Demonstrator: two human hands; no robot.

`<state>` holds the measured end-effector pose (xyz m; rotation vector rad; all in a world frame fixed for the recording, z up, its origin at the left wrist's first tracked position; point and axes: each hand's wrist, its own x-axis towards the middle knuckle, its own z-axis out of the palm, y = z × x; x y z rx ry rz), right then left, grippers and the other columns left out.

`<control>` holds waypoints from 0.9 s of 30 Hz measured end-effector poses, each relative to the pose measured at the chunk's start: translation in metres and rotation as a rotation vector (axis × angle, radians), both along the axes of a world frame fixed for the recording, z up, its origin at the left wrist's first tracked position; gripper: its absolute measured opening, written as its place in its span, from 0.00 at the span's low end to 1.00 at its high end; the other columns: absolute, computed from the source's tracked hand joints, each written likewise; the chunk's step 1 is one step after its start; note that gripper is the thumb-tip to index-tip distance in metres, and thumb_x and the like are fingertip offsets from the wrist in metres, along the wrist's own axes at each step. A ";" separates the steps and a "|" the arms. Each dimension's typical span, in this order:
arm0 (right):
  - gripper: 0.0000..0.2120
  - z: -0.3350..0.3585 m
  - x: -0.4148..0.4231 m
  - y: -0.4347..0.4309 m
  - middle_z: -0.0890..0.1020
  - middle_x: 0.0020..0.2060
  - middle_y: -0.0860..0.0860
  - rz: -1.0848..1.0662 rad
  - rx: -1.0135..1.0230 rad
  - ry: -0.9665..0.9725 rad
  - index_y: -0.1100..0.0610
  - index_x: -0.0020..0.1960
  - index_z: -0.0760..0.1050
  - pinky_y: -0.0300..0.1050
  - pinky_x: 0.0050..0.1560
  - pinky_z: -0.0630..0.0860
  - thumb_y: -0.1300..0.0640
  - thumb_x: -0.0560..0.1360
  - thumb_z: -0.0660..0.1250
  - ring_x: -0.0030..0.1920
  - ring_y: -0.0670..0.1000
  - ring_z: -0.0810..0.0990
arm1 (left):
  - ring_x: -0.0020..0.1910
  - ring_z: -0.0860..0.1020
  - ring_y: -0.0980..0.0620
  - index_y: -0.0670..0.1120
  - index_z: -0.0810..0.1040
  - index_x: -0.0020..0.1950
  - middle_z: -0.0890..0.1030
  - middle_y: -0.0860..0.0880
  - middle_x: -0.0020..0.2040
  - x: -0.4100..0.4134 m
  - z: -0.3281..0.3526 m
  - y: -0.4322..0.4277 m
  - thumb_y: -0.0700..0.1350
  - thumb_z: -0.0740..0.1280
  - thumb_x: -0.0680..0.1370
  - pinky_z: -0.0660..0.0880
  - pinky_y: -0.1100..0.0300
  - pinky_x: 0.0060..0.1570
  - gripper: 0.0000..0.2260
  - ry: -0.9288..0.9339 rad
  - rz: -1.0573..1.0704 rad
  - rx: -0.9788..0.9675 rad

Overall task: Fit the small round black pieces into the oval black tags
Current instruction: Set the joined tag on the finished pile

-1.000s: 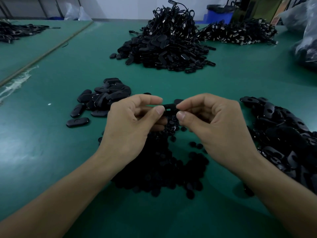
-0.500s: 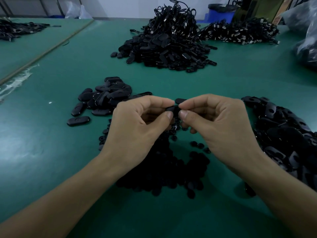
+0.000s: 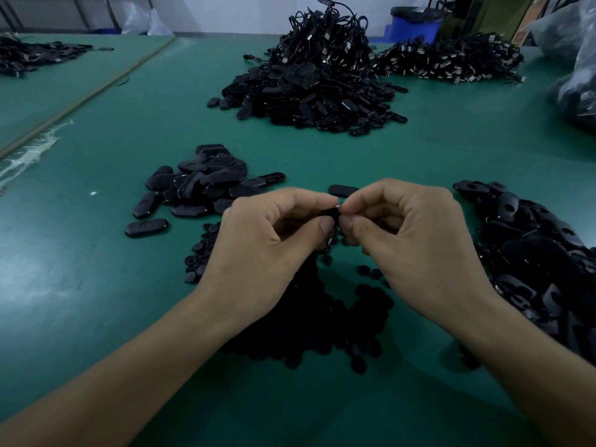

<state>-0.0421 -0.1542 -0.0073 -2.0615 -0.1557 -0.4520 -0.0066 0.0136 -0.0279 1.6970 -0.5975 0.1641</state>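
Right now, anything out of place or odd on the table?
Nothing damaged. Only strays: a lone oval tag lies beyond the left hand and right hand, which pinch the held tag; a few round pieces sit off their heap.

Only a sliver of the tag [image 3: 331,212] shows between the fingertips of the left hand [image 3: 267,240] and the right hand [image 3: 416,237]. Whether its hole is filled cannot be told. The hands and wrists cover much of the round pieces [image 3: 322,317], which merge into one dark mass where single pieces are hard to pick out. The tag pile [image 3: 548,269] on the right runs off the right edge, as does the bag [image 3: 577,91] farther back. The far-left pile [image 3: 32,56] is cut by the left edge. The blue bin [image 3: 412,24] is cropped at the top. Both forearms run out of view at the bottom corners.
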 end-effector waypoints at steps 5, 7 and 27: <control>0.12 0.002 -0.001 0.001 0.84 0.34 0.43 -0.008 -0.019 -0.004 0.47 0.40 0.79 0.41 0.40 0.81 0.64 0.73 0.74 0.36 0.45 0.84 | 0.46 0.85 0.61 0.57 0.83 0.54 0.86 0.60 0.47 -0.003 0.000 -0.001 0.42 0.71 0.76 0.80 0.64 0.49 0.11 -0.082 0.042 0.071; 0.13 0.001 -0.002 0.002 0.84 0.33 0.44 -0.034 -0.026 -0.010 0.46 0.39 0.77 0.43 0.38 0.81 0.62 0.73 0.75 0.35 0.45 0.84 | 0.47 0.84 0.62 0.54 0.84 0.55 0.86 0.60 0.47 -0.005 0.000 -0.001 0.41 0.71 0.76 0.79 0.67 0.49 0.11 -0.126 0.064 0.109; 0.11 -0.007 -0.001 0.005 0.85 0.39 0.40 0.052 -0.096 -0.028 0.44 0.47 0.79 0.32 0.42 0.78 0.61 0.75 0.73 0.42 0.39 0.83 | 0.43 0.79 0.63 0.49 0.82 0.52 0.82 0.60 0.43 0.000 0.003 0.006 0.41 0.72 0.76 0.71 0.76 0.45 0.07 -0.360 0.248 0.424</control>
